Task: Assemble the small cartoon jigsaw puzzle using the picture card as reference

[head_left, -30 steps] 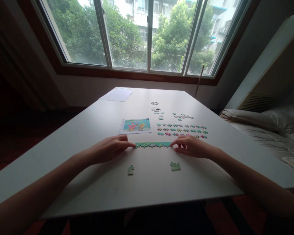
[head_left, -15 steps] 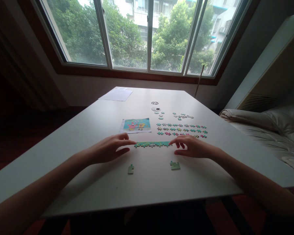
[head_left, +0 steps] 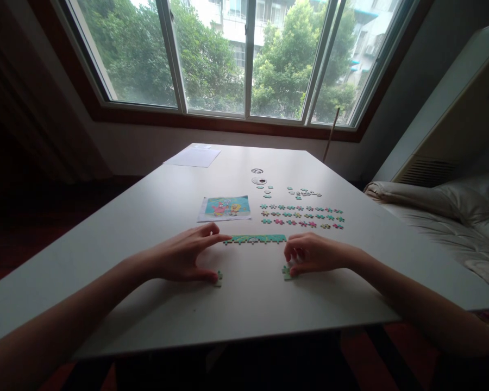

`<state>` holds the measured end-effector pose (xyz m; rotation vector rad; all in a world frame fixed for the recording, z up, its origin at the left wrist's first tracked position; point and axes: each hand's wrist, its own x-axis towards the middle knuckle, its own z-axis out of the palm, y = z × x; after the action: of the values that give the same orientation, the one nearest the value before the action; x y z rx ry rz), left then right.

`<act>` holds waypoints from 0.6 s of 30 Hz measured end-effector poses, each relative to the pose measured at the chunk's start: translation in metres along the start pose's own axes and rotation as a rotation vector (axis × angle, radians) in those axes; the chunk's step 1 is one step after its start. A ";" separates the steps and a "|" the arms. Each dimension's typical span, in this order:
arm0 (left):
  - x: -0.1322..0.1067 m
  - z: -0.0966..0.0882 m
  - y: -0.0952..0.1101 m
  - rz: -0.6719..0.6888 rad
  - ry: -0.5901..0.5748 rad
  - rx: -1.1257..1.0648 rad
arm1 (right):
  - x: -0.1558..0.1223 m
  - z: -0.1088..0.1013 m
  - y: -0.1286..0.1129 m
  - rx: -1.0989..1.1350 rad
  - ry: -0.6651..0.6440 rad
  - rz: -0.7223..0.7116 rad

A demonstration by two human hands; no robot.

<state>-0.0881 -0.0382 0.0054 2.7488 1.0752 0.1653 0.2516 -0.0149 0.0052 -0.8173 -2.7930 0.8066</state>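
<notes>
A joined strip of green jigsaw pieces (head_left: 256, 239) lies across the white table between my hands. My left hand (head_left: 185, 252) is open, its index finger touching the strip's left end. Its thumb rests at a loose green jigsaw piece (head_left: 219, 281) and partly covers it. My right hand (head_left: 315, 252) has its fingers curled beside the strip's right end, with a gap to its thumb. That thumb is at a second loose green jigsaw piece (head_left: 286, 273), hiding its right part.
A cartoon picture sheet (head_left: 226, 207) lies beyond the strip. Rows of loose jigsaw pieces (head_left: 294, 215) are at the right, with more scattered behind. Two round items (head_left: 259, 180) and a white paper (head_left: 193, 157) lie farther back. A couch (head_left: 427, 212) stands right of the table.
Both thumbs have come down and nearer to me, reaching the two loose pieces. My right fingers have curled and drawn back from the strip's right end. My left index stays at its left end.
</notes>
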 end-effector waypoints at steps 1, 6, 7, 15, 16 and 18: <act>0.001 0.000 0.000 -0.003 0.001 0.007 | 0.000 0.000 0.000 0.002 -0.002 0.001; 0.000 0.000 -0.002 -0.010 0.007 0.022 | -0.001 0.000 -0.001 -0.008 -0.015 0.018; 0.000 0.001 -0.002 -0.007 0.009 0.023 | -0.001 0.001 0.000 -0.010 -0.017 0.019; 0.000 0.001 -0.002 0.015 0.036 0.034 | 0.000 -0.001 -0.003 -0.019 -0.002 0.007; 0.000 0.001 -0.002 0.014 0.034 0.033 | 0.000 -0.001 -0.003 -0.017 -0.002 0.006; 0.000 0.001 -0.002 0.012 0.026 0.030 | 0.000 -0.001 -0.003 -0.015 -0.002 0.007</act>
<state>-0.0890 -0.0374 0.0040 2.7878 1.0769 0.1887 0.2504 -0.0169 0.0075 -0.8295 -2.8028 0.7893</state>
